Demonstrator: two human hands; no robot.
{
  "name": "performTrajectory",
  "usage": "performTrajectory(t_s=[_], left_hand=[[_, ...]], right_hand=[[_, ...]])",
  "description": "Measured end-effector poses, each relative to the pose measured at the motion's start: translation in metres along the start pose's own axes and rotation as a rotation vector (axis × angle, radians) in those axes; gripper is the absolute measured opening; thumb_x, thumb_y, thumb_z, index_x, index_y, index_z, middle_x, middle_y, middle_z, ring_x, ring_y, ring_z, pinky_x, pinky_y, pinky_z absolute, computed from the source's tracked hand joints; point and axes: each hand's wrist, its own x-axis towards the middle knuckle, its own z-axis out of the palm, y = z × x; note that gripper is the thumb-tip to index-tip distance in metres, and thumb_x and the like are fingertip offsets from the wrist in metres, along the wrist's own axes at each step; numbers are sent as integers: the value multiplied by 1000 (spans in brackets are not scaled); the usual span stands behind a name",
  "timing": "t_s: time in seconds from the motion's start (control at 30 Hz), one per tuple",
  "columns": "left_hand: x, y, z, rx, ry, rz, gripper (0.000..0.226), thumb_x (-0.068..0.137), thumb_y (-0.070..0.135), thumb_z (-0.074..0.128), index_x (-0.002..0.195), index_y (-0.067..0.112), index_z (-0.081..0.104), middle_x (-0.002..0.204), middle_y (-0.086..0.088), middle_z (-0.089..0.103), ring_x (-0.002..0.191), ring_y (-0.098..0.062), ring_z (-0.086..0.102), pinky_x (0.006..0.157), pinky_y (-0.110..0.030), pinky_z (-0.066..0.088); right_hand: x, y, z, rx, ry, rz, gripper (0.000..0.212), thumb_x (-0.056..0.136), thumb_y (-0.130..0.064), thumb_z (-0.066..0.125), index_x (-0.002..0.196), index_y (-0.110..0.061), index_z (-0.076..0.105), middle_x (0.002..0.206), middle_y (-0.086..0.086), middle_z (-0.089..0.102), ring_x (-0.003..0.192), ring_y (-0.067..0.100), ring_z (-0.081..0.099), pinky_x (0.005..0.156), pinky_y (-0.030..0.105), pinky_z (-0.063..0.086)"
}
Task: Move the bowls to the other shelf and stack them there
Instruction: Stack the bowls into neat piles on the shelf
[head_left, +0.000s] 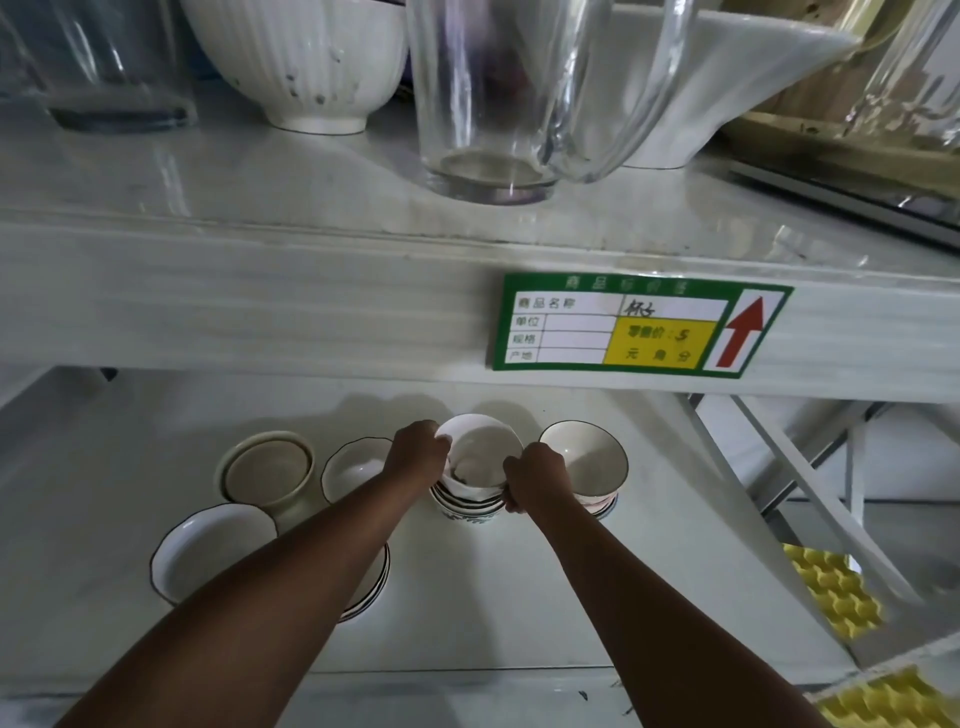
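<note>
A stack of bowls (470, 499) stands at the back of the lower shelf (467, 613), its top bowl (480, 452) tilted. The left hand (418, 452) grips that bowl's rim; the right hand (535, 480) clasps the stack's side. Another bowl (584, 457) stands just beside it.

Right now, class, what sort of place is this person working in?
Probably a shop selling tableware: a green price tag is stuck on the shelf edge, with bowls stacked below and a glass jug above.
</note>
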Motion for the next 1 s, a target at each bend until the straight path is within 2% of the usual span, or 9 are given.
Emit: performTrajectory(t_s=[0.1,0.23,0.37,0.47,0.57,0.67,0.73,0.87,1.0], left_hand=[[-3,-1,-3,-56,9,-18,29,92,27,51,94,1,63,104,-21,66,102,-36,59,77,-33,40],[-9,-7,-14,-87,35,-15,32,92,31,53,100,3,67,106,-15,68,105,-32,60,81,-32,43],[-18,-20,-37,-79,72,-12,31,92,31,56,108,8,67,113,-12,68,109,-29,60,86,-30,44],[-30,-35,-61,-17,99,8,26,91,31,58,104,10,67,110,-10,69,108,-27,61,80,-27,41],[-46,-64,-80,61,60,-1,17,89,30,61,92,14,67,99,-10,70,97,-27,63,68,-25,35],[-67,-87,-93,110,-11,-23,29,84,34,62,99,10,67,98,-9,71,94,-25,65,71,-29,44],[-84,-96,-98,152,-75,0,23,86,28,62,94,7,66,93,-4,67,92,-20,63,71,-30,42],[-100,-114,-96,256,-94,29,22,87,15,55,66,13,48,90,-26,65,91,-39,63,69,-38,47],[-105,-112,-92,270,-92,68,24,81,16,54,101,18,67,94,-14,70,90,-34,66,69,-33,49]], right_hand=[[-3,1,1,26,12,-64,27,93,-23,46,77,-5,57,61,15,72,50,32,70,67,38,62],[-13,-1,-1,-145,105,-165,23,91,-31,45,91,-10,57,82,16,75,73,36,74,80,37,58],[-32,-7,-4,-287,199,-276,32,98,-33,48,120,-13,58,106,16,71,102,38,67,86,37,49],[-48,-14,2,-245,208,-347,30,97,-34,49,119,-17,61,103,14,72,100,36,67,84,37,51],[-59,-17,31,-34,-28,-308,26,93,-35,51,97,-15,66,84,12,74,75,33,72,68,39,61],[-66,-11,68,154,-352,-120,31,96,-36,58,95,-5,61,69,12,67,48,28,63,52,32,53],[-73,-9,88,202,-531,4,34,96,-41,61,99,-7,56,75,12,63,55,29,65,56,33,53],[-84,-5,116,301,-652,120,26,95,-29,61,103,-5,53,83,15,61,76,37,69,81,46,59],[-84,-5,130,380,-589,130,29,76,-16,60,100,1,60,90,23,68,78,42,74,84,53,61]])
